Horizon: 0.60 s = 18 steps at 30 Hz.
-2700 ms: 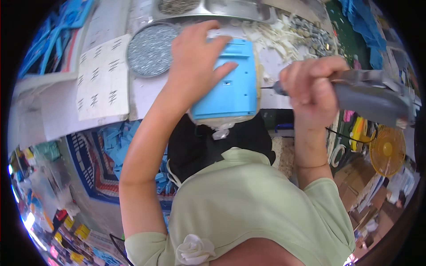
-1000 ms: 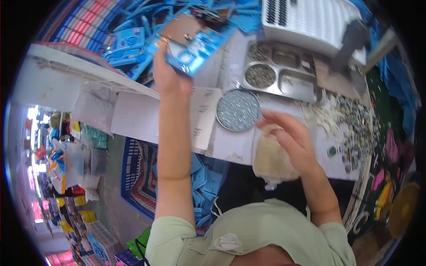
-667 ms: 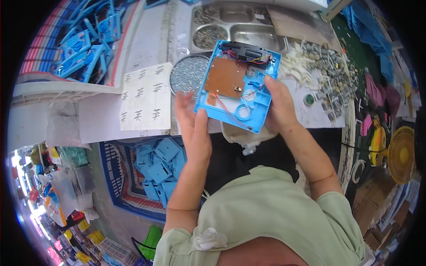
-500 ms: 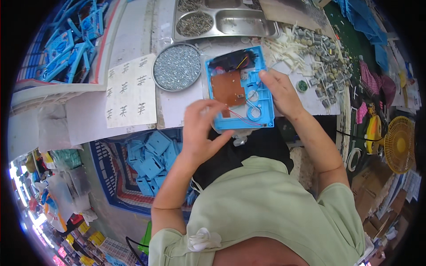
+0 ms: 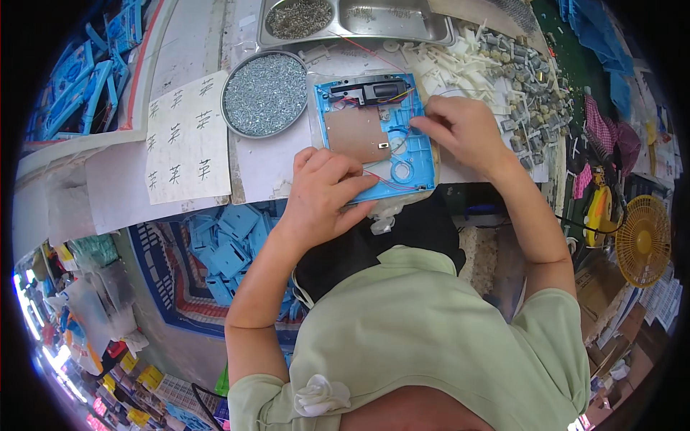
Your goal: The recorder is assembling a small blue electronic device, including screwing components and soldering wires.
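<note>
A light blue plastic housing [image 5: 419, 159] lies open side up at the table's front edge. Inside it are a brown circuit board [image 5: 352, 134], a black module [image 5: 374, 91] along the far side, and thin red wires [image 5: 388, 182] near the front. My left hand [image 5: 323, 188] is curled over the housing's near left corner, fingers on top and thumb by the front edge. Over the right side, my right hand [image 5: 466, 134] has thumb and forefinger pinched together at a thin wire [image 5: 404, 136]. Its fingertips partly hide the wire.
Left of the housing stands a round tray of small screws [image 5: 266, 95], beside a marked paper sheet [image 5: 188, 144]. A steel compartment tray [image 5: 392, 25] is behind. White plastic parts [image 5: 449, 68] and small motors [image 5: 535, 86] are heaped at right. Below, a crate [image 5: 162, 280] holds blue housings.
The housing has come down flat onto the table, and its black module now sits level. My right hand has left the housing's right edge for a wire. My left hand has settled on the near corner.
</note>
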Available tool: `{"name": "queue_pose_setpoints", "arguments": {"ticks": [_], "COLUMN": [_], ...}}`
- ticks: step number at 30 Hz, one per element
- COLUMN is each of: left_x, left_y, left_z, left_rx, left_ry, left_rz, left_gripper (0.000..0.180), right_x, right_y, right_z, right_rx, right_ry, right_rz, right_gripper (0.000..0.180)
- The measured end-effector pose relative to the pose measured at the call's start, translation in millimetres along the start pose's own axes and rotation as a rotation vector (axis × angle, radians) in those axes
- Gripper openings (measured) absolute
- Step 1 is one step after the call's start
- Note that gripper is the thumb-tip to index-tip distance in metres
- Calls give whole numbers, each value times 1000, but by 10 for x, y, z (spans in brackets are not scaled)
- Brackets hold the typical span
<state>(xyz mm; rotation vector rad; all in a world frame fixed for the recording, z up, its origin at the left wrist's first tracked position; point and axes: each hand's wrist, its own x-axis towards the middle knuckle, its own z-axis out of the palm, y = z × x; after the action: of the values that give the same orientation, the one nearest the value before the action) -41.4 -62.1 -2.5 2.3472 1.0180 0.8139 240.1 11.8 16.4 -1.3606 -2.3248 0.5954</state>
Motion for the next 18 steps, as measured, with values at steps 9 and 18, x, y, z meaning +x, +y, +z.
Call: {"name": "queue_pose_setpoints", "arguments": {"ticks": [9,18], "left_x": [15,38], "left_y": [60,145], "left_z": [33,-59], "left_rx": [13,34], "left_ry": [45,14], "left_rz": [-20,-55], "left_gripper": [33,39], "right_x": [281,233], "right_y": [244,3], "right_z": [-156,-331], "right_rx": [-301,-305], "right_ry": [-18,64], "right_rz": [-537,-572], "right_gripper": [31,27]}}
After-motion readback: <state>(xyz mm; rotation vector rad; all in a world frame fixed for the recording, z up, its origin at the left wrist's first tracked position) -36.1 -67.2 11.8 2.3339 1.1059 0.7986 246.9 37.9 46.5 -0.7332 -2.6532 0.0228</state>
